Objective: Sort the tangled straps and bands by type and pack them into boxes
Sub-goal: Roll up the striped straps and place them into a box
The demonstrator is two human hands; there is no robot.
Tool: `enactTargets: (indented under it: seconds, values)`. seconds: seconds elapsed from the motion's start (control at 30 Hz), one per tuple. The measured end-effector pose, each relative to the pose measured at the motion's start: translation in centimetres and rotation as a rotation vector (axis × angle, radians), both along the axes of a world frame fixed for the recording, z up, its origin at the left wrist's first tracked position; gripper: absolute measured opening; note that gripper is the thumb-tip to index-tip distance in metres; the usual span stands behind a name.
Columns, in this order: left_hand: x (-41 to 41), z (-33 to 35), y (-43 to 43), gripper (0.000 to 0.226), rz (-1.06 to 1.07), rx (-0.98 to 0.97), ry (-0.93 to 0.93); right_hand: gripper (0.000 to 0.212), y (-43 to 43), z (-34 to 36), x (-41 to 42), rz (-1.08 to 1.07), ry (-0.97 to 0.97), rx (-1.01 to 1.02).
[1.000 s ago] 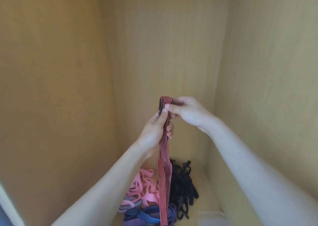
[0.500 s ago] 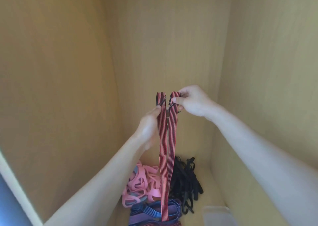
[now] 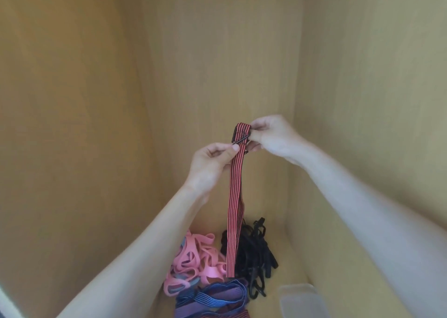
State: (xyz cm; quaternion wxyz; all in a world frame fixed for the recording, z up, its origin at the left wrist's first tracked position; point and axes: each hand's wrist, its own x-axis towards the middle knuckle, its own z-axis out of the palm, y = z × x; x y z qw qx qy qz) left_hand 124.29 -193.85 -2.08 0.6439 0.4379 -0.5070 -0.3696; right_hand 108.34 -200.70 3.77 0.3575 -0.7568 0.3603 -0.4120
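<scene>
1. Your left hand (image 3: 210,166) and right hand (image 3: 271,136) each pinch the striped strap (image 3: 235,196) at its top end. It hangs doubled above the black straps (image 3: 256,252).
2. Judged light, limp, stretchy — take hold at the black hook (image 3: 242,139), where webbing cannot slip.

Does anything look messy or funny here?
Yes: the pink rubber bands, black hooked straps and blue-purple striped bands lie in tangled heaps. The held red-and-black striped strap hangs straight.

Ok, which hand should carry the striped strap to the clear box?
Right, probably: the right hand pinches the strap at its top fold, and the box lies on that side.
</scene>
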Motion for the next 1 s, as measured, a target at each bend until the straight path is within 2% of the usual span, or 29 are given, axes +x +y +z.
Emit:
enactTargets:
  seconds: [0.17,0.3,0.37,0.47,0.6,0.7,1.0]
  values:
    - [-0.5,-0.1,0.0,0.017,0.092,0.006,-0.065,0.016,0.2,0.0,-0.7,0.146,-0.024,0.085]
    - [-0.9,-0.6,0.4,0.018,0.096,0.030,-0.044,0.022,0.3,0.1,-1.8,0.235,-0.067,0.186]
    - [-1.1,-0.9,0.5,0.018,0.122,0.046,-0.048,0.024,0.6,0.2,-2.2,0.279,-0.005,0.178]
    - [-1.4,-1.3,0.5,0.026,0.123,0.057,-0.018,0.005,1.0,-0.2,-1.8,0.179,0.138,0.007]
    - [-1.4,-2.3,0.2,0.033,-0.074,0.123,-0.014,0.011,0.9,-0.6,-1.2,0.113,0.111,-0.076]
    - [-1.3,-3.0,0.4,0.039,-0.251,0.157,-0.113,0.012,0.6,-0.7,-1.2,0.089,0.093,-0.102]
    - [-1.9,-3.3,1.4,0.029,-0.224,0.152,-0.119,0.018,-0.1,-1.3,-1.5,0.032,0.135,-0.108]
